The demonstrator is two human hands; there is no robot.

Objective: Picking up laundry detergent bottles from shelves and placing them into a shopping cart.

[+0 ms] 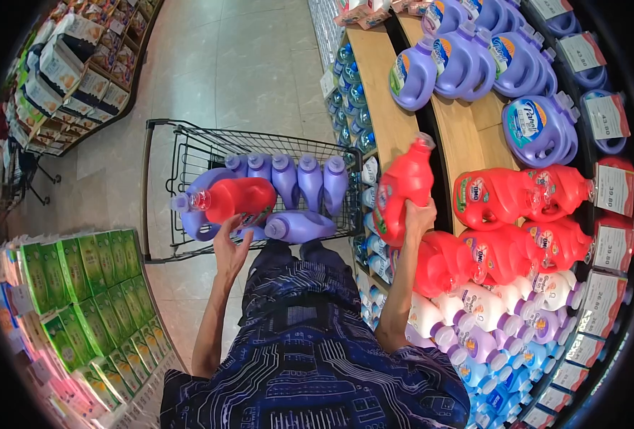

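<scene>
My right hand (422, 215) grips the handle of a red OMO detergent bottle (407, 179), which is lifted at the shelf edge with its clear cap toward the far side. Over the wire shopping cart (182, 137), my left hand (232, 248) has its fingers apart and holds nothing. Its fingertips are beside another red detergent bottle (241, 198) lying on top in the cart; whether they touch it I cannot tell. Several purple detergent bottles (284, 174) stand along the cart's far side, and one purple bottle (303, 226) lies on its side nearest me.
On the right shelf are purple Pahnli bottles (537, 128), red OMO bottles (494, 195) and white softener bottles (478, 303). Price tags (614, 190) line its edge. Green boxes (99, 263) are stacked at left, with a display of packaged goods (75, 80) beyond. Tiled floor (231, 69) runs ahead.
</scene>
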